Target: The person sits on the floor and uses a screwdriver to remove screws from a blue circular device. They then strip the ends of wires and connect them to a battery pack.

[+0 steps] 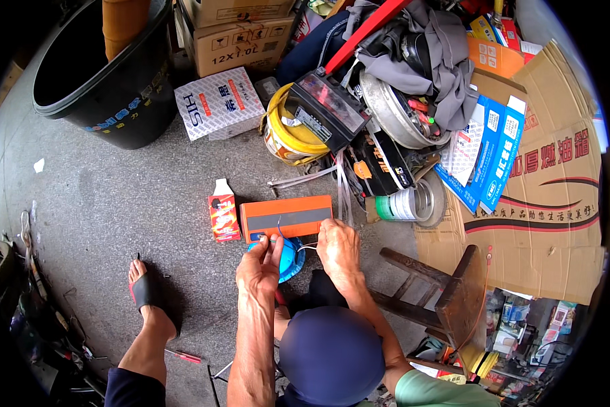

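Note:
My left hand (259, 266) is closed in a pinch, its fingertips at the lower edge of an orange box with a grey stripe (298, 216). What it pinches is too small to make out; a thin blue wire (280, 222) rises close by. My right hand (340, 249) is closed too, its fingers on a thin pale wire (307, 247) that reaches toward a round blue object (288, 260). That blue object sits below and between my hands, partly hidden by the left one. A small red and white carton (224, 216) with its flap up stands left of the orange box.
A dark blue rounded shape (332, 356) covers part of my right forearm. Right of it stands a wooden stool (462, 298). Beyond are a yellow bucket (291, 139), a tape roll (427, 203), cardboard (535, 251) and a black bin (125, 115). A red-handled screwdriver (185, 356) lies lower left.

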The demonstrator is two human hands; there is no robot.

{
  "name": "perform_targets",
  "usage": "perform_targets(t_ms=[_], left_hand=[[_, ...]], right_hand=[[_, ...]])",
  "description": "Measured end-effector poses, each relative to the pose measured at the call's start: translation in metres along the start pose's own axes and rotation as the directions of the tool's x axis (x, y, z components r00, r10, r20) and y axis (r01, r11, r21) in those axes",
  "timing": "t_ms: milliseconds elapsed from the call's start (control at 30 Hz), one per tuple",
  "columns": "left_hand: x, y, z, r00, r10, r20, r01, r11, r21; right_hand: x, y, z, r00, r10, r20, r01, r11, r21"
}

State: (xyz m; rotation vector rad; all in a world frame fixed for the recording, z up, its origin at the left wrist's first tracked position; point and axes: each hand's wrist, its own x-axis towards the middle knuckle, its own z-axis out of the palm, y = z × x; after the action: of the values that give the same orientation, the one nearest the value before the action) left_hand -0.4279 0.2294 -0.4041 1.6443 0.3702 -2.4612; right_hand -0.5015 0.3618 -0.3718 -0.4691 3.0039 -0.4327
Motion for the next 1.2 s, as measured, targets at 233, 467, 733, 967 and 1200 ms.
perform_targets(t_ms=[233,467,733,967,1200], left_hand=[[0.001,-0.003,0.006,0.996,0.079,-0.047,-0.076,0.996,0.053],[0.008,-0.005,-0.002,0.989,0.143,-0.038,-0.136,0.98,0.147],[-0.007,-0.006,-0.003,0.972,0.224,0.072,-0.235,0.945,0.227],[-0.002,0.002,0.005,0.981,0.195,0.008,-0.19,0.943,0.272],[-0.015,0.0,-0.009,0.99,0.139,0.039,-0.144,0.936,0.322]], right_hand=[[0.001,-0.001,0.0,0.999,-0.042,-0.021,0.042,0.999,0.012],[-0.002,0.006,0.005,0.999,0.024,-0.039,-0.02,0.995,0.097],[-0.002,0.005,0.005,0.996,0.047,-0.078,-0.033,0.985,0.171],[-0.002,0.004,0.005,0.995,0.047,-0.083,-0.031,0.983,0.18],[-0.007,0.005,0.006,0.989,0.119,-0.084,-0.089,0.95,0.299]])
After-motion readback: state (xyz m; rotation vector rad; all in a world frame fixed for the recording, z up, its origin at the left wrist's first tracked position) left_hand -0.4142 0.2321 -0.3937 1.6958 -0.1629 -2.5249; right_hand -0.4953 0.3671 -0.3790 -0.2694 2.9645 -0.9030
